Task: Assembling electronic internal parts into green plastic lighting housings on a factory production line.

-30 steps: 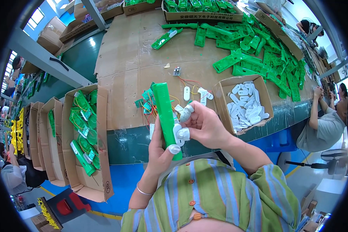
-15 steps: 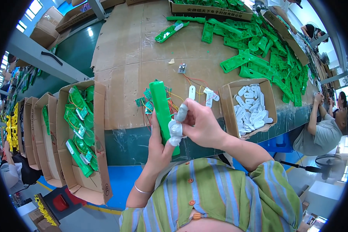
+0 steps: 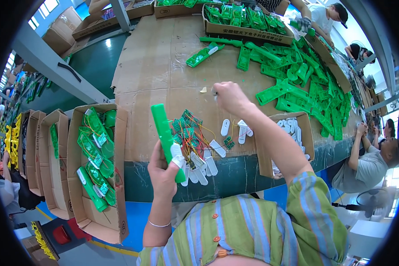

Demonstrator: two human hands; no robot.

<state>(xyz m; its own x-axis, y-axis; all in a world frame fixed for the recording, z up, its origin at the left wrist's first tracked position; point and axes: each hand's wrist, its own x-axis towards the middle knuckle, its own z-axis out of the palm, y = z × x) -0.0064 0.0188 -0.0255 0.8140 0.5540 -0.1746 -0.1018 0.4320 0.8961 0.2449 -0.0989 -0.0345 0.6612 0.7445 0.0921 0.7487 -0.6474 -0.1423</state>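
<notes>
My left hand (image 3: pixel 161 175) is wrapped round a long green plastic housing (image 3: pixel 162 126), held tilted above the table's near edge. A white piece (image 3: pixel 175 153) sits against the housing by my thumb, which has a white wrap on its tip. Out over the cardboard, my right hand (image 3: pixel 232 98) is closed in a pinch, its fingertips pointing left; what they hold is hidden. Between the hands lies a bunch of small green circuit boards (image 3: pixel 185 126) with red and yellow wires and white oval pieces (image 3: pixel 199 175).
A carton of white pieces (image 3: pixel 292 128) stands to the right, partly behind my right forearm. Loose green housings (image 3: pixel 306 97) are heaped at the far right. Left of me, a carton (image 3: pixel 122 177) holds wired green housings. Other people work at the far right.
My right hand has left the housing and reached forward over the cardboard, where a small wired part lay. The housing has moved left in my left hand, uncovering the boards and white pieces.
</notes>
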